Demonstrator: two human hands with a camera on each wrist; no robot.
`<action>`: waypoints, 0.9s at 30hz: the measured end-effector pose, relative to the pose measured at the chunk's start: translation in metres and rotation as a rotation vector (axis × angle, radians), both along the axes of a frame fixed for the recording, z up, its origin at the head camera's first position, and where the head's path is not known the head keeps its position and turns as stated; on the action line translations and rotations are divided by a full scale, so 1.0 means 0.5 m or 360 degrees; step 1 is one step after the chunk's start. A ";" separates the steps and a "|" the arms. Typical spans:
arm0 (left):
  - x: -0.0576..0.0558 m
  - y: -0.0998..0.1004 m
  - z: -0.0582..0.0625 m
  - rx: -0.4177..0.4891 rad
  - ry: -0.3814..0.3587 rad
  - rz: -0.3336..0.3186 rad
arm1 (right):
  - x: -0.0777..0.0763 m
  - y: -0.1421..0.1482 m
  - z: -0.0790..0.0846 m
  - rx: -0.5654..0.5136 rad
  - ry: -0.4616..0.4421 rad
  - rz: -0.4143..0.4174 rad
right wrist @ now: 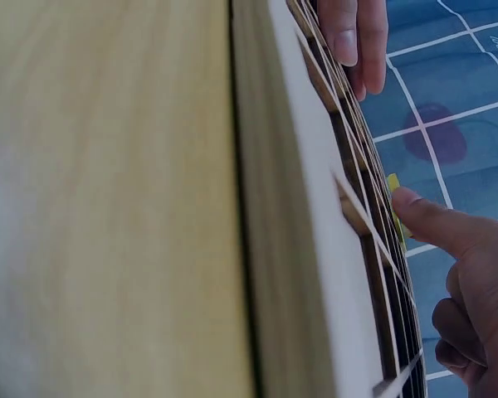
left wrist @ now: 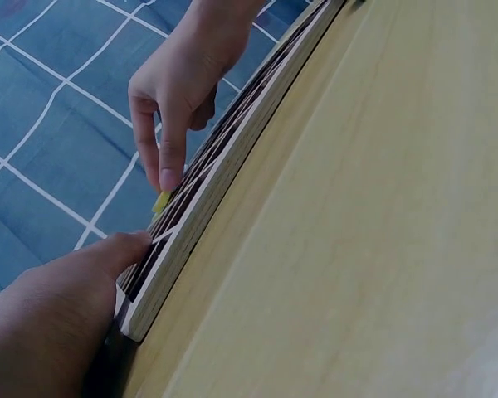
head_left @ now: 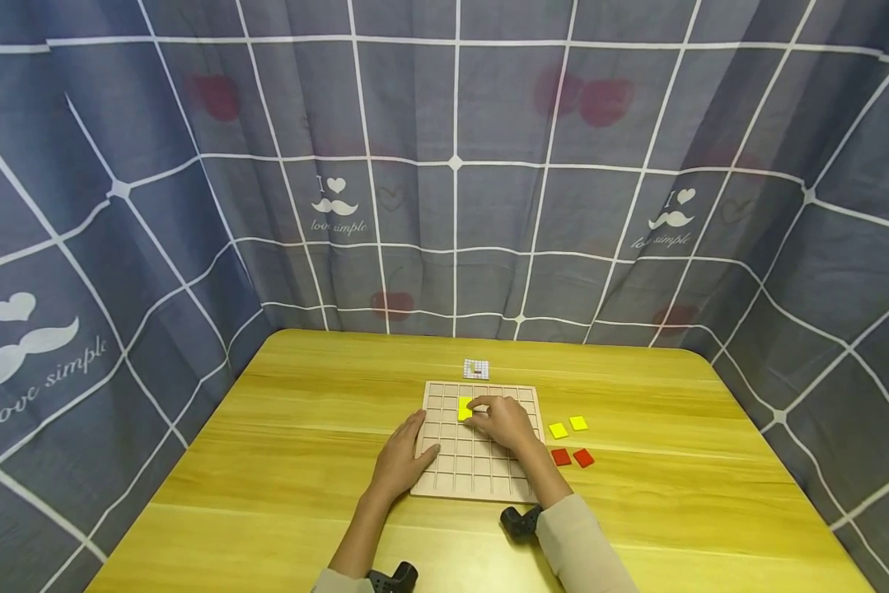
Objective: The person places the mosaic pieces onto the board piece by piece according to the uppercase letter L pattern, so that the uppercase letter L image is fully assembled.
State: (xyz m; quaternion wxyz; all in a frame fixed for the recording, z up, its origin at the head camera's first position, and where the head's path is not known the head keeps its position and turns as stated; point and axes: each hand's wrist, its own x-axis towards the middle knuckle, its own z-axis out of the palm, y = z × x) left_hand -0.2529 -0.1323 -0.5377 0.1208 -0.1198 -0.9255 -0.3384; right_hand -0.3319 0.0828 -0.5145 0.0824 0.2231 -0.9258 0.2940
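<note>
A square wooden grid board [head_left: 462, 484] lies on the table. My right hand [head_left: 505, 422] reaches over its upper part and pinches a yellow square tile [left wrist: 161, 201] between thumb and finger. In the head view, yellow [head_left: 464, 408] shows beside those fingertips in the upper cells; the fingers partly hide it, so I cannot tell how many tiles are there. My left hand [head_left: 401, 459] rests along the board's left edge, fingers extended and thumb over the grid. In the right wrist view, the right thumb [right wrist: 436, 220] meets the yellow at the board surface.
Two loose yellow tiles [head_left: 568, 427] and two red tiles [head_left: 573, 457] lie right of the board. A small printed grid card [head_left: 476, 369] sits behind it. Black wrist devices [head_left: 520, 524] are on both forearms. A checked curtain [head_left: 414, 198] surrounds the wooden table [head_left: 325, 395].
</note>
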 end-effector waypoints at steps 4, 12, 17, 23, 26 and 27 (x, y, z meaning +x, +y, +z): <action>-0.001 0.001 0.001 -0.0008 -0.0004 -0.0007 | 0.004 0.004 -0.003 0.0001 -0.0009 0.0010; -0.003 0.000 -0.004 0.0011 0.0003 -0.0012 | 0.010 0.013 0.001 -0.0075 0.0046 -0.0036; -0.002 -0.002 -0.004 0.0012 -0.0010 -0.0004 | 0.007 0.012 -0.006 -0.0082 0.0026 -0.0046; 0.001 0.001 -0.001 0.0008 -0.0021 0.0001 | 0.011 0.029 -0.007 -0.0201 -0.0050 -0.0071; 0.000 0.001 0.001 0.0009 -0.0010 0.0003 | 0.013 0.059 -0.006 -0.0271 -0.0082 -0.0092; 0.000 0.001 0.002 0.0005 -0.0006 0.0004 | 0.015 0.072 -0.005 -0.0296 -0.0089 -0.0117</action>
